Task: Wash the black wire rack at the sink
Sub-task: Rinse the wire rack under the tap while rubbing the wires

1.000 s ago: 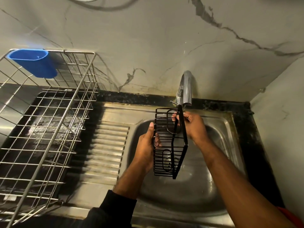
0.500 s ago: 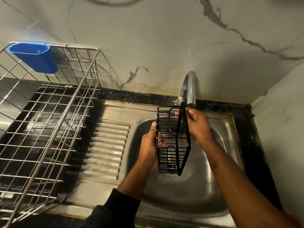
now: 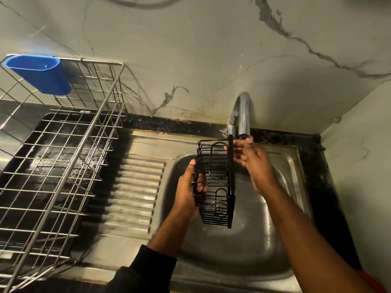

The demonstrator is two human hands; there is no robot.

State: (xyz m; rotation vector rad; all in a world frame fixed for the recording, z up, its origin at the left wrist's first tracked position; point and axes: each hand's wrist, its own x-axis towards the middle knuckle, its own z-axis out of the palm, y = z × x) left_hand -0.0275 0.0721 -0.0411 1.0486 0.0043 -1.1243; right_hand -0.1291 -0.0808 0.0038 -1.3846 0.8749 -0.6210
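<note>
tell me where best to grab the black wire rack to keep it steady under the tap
Grip the black wire rack by its open wire side, coming from the left, as the left hand does: fingers hook through the wires. It stands on end over the sink, so the right hand could steady the solid edge strip near the tap.

rack (image 3: 215, 182) black | cup (image 3: 40, 75) blue | wall (image 3: 190, 49) white, grey-veined | sink (image 3: 232, 250) silver
</note>
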